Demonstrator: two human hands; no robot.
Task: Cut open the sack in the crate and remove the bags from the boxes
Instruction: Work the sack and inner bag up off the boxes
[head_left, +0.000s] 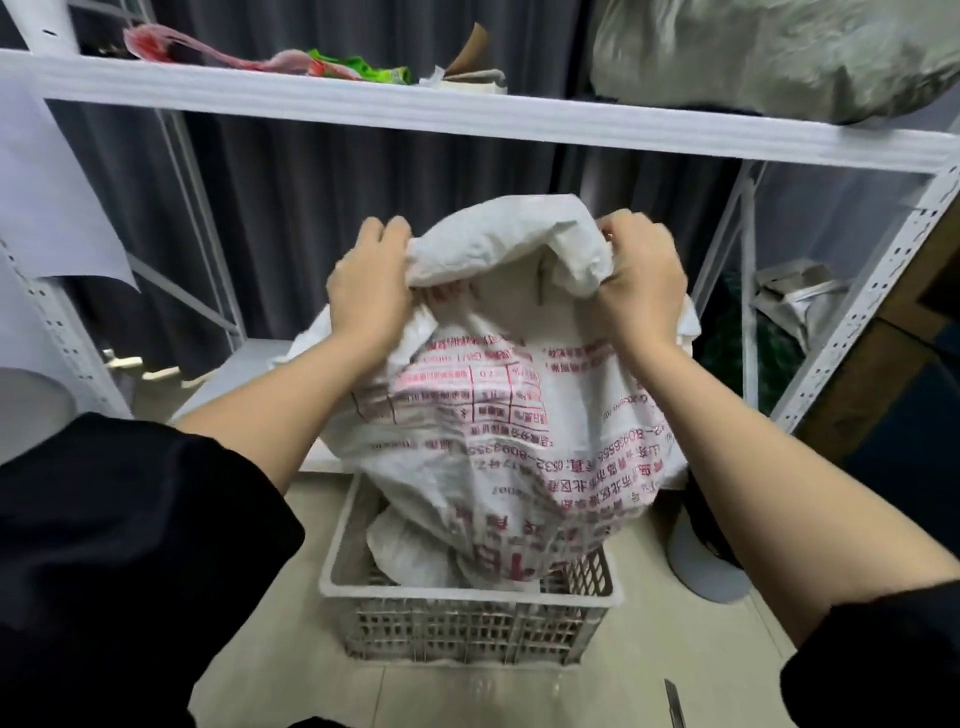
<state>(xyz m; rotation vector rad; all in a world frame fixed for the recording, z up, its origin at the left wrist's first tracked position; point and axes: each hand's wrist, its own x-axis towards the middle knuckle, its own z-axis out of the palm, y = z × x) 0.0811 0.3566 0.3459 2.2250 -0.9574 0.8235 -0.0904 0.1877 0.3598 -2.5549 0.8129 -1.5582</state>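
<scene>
My left hand (370, 283) has its grip clenched on the bunched left side of the sack's (498, 415) mouth, fingers curled over the folded fabric, and my right hand (640, 283) grips the right side of the same mouth in the same way, so the opening is spread between my two fists. The sack is white woven material printed with red text and a table, which reads upside down from where I stand. It stands upright with its lower part inside the pale plastic crate (467, 587), while its upper part rises well above the crate rim. The crate has slotted walls and sits on the light tiled floor (675, 665) in front of me. A slim utility knife (674, 704) lies on the floor near the crate's right front corner, apart from it. Behind the sack stands a white metal shelf unit (467, 119); its upper shelf carries crumpled wrappers and, at the right, a large grey bundle (779, 52).
</scene>
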